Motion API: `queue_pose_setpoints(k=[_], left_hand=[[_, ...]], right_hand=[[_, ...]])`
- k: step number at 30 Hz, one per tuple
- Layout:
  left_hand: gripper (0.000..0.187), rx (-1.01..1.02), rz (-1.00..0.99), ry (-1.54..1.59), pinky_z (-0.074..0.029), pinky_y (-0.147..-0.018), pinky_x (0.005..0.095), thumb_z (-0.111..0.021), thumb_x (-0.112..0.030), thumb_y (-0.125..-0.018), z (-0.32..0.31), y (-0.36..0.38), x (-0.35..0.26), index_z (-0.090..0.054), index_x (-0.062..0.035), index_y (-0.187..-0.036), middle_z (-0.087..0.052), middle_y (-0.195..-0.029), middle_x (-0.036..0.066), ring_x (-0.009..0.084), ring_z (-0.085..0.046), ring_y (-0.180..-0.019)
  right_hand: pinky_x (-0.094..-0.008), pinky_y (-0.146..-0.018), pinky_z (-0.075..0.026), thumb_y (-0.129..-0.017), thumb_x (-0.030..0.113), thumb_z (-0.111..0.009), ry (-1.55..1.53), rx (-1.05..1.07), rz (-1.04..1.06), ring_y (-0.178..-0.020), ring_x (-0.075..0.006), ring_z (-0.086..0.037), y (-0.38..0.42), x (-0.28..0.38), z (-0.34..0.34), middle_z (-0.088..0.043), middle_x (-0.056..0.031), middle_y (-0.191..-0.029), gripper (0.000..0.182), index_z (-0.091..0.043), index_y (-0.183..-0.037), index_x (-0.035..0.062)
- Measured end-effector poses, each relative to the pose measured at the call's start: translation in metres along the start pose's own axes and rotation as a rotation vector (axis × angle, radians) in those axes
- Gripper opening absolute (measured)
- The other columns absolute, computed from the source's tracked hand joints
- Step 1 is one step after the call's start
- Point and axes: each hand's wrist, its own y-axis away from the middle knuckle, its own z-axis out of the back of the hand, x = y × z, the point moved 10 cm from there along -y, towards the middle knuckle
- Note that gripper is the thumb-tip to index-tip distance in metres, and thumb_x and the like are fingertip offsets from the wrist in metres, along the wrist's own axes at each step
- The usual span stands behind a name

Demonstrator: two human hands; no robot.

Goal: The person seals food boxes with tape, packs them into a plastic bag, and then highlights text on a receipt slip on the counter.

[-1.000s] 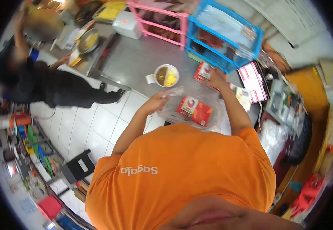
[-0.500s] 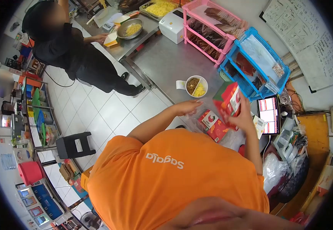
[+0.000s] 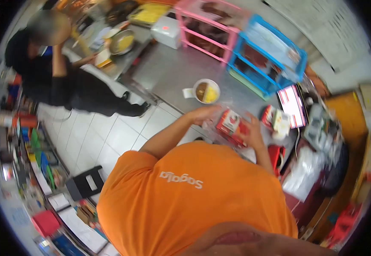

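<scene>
My left hand (image 3: 204, 114) is closed on the edge of a clear plastic bag (image 3: 210, 127). A red printed food box (image 3: 229, 122) sits in the mouth of the bag, close against my body. Along the box's right side is my right hand (image 3: 251, 131), its fingers curved round it; motion blur softens their outline. What lies under the box is mostly hidden. Just beyond my left hand, a round white bowl (image 3: 206, 91) with brown food and yellow food stands on the metal table (image 3: 168, 79).
Pink rack (image 3: 204, 36) and blue rack (image 3: 264, 64) line the back of the table. A lit tablet (image 3: 292, 106) stands at the right, near a small red-and-white pack (image 3: 268, 115). At the left, a co-worker in dark clothes (image 3: 83, 91) stands by a metal bowl (image 3: 122, 42).
My right hand has lowered the red box from above down into the plastic bag. My left hand still grips the bag's edge. The co-worker has raised an arm; the whole view has shifted.
</scene>
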Motion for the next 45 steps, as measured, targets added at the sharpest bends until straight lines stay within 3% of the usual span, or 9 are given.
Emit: queue_pose_setpoints(k=[3, 5, 11, 18, 27, 32, 34, 39, 45], left_hand=[[0.060, -0.103, 0.073, 0.064, -0.042, -0.080, 0.0360, -0.042, -0.053, -0.091, 0.017, 0.008, 0.017, -0.036, -0.0142, -0.137, -0.048, -0.106, 0.006, 0.0190, -0.045, -0.093], [0.050, -0.185, 0.067, 0.043, -0.043, -0.062, 0.0273, -0.045, -0.050, -0.092, 0.027, 0.014, 0.016, -0.045, -0.0143, -0.126, -0.049, -0.085, 0.000, 0.0121, -0.046, -0.073], [0.047, -0.270, 0.128, 0.194, -0.033, -0.050, 0.0203, -0.051, -0.036, -0.092, 0.025, 0.023, 0.017, -0.039, -0.0152, -0.133, -0.043, -0.076, -0.004, 0.0061, -0.042, -0.060], [0.026, -0.251, 0.001, 0.240, -0.033, -0.048, 0.0232, -0.055, -0.022, -0.089, 0.016, 0.017, 0.014, -0.046, -0.0160, -0.112, -0.045, -0.072, -0.004, 0.0072, -0.041, -0.056], [0.025, -0.321, 0.069, 0.243, -0.032, -0.047, 0.0228, -0.057, -0.024, -0.087, 0.010, 0.013, 0.016, -0.047, -0.0194, -0.110, -0.043, -0.069, -0.006, 0.0067, -0.041, -0.055], [0.014, -0.333, 0.073, 0.253, -0.037, -0.045, 0.0260, -0.055, -0.022, -0.089, 0.030, 0.023, 0.027, -0.051, -0.0142, -0.099, -0.046, -0.073, -0.004, 0.0088, -0.047, -0.061], [0.016, -0.369, 0.056, 0.234, -0.037, -0.046, 0.0252, -0.052, -0.024, -0.090, 0.038, 0.022, 0.034, -0.052, -0.0135, -0.102, -0.046, -0.073, -0.003, 0.0085, -0.046, -0.060], [0.026, -0.344, 0.044, 0.181, -0.036, -0.049, 0.0230, -0.050, -0.029, -0.092, 0.033, 0.019, 0.023, -0.053, -0.0142, -0.113, -0.045, -0.075, -0.003, 0.0082, -0.042, -0.061], [0.040, -0.331, 0.046, 0.124, -0.041, -0.054, 0.0240, -0.049, -0.039, -0.093, 0.030, 0.024, 0.018, -0.050, -0.0144, -0.124, -0.045, -0.080, -0.002, 0.0087, -0.045, -0.070]], right_hand=[[-0.0393, -0.090, -0.043, -0.071, 0.034, -0.073, -0.203, -0.075, -0.313, -0.103, -0.0336, -0.054, 0.019, -0.079, 0.064, -0.059, -0.0193, -0.106, 0.053, -0.060, -0.114, 0.0065], [-0.0407, -0.091, -0.042, -0.070, 0.035, -0.073, 0.095, -0.170, -0.382, -0.105, -0.0330, -0.053, 0.041, -0.144, 0.105, -0.058, -0.0189, -0.109, 0.055, -0.059, -0.115, 0.0068], [-0.0536, -0.105, -0.025, -0.044, 0.059, -0.082, 0.295, 0.394, -0.733, -0.134, -0.0451, -0.014, 0.083, -0.234, 0.073, -0.013, -0.0284, -0.146, 0.127, -0.014, -0.146, 0.0217], [-0.0497, -0.104, -0.028, -0.051, 0.065, -0.073, 0.159, 0.046, -1.082, -0.131, -0.0485, -0.020, 0.089, -0.271, 0.053, -0.019, -0.0353, -0.140, 0.121, -0.016, -0.145, 0.0167], [-0.0526, -0.107, -0.020, -0.054, 0.071, -0.067, -0.160, -0.135, -0.764, -0.131, -0.0507, -0.018, -0.010, -0.225, -0.031, -0.020, -0.0361, -0.139, 0.116, -0.021, -0.144, 0.0143], [-0.0507, -0.108, -0.020, -0.040, 0.059, -0.081, 0.371, 0.661, -0.530, -0.134, -0.0427, -0.018, 0.044, -0.284, -0.036, -0.027, -0.0242, -0.141, 0.129, -0.020, -0.144, 0.0126], [-0.0465, -0.106, -0.027, -0.039, 0.035, -0.087, 0.401, 0.436, -0.384, -0.126, -0.0422, -0.031, 0.045, -0.276, -0.013, -0.033, -0.0246, -0.137, 0.123, -0.024, -0.142, 0.0171], [-0.0456, -0.079, -0.042, -0.046, 0.027, -0.081, 0.207, 0.127, -0.246, -0.089, -0.0377, -0.050, 0.030, -0.243, 0.031, -0.052, -0.0190, -0.095, 0.108, -0.029, -0.140, 0.0132], [-0.0433, -0.091, -0.035, -0.051, 0.029, -0.078, 0.029, 0.132, -0.265, -0.099, -0.0378, -0.044, -0.006, -0.114, 0.097, -0.046, -0.0225, -0.102, 0.106, -0.027, -0.142, 0.0116]])
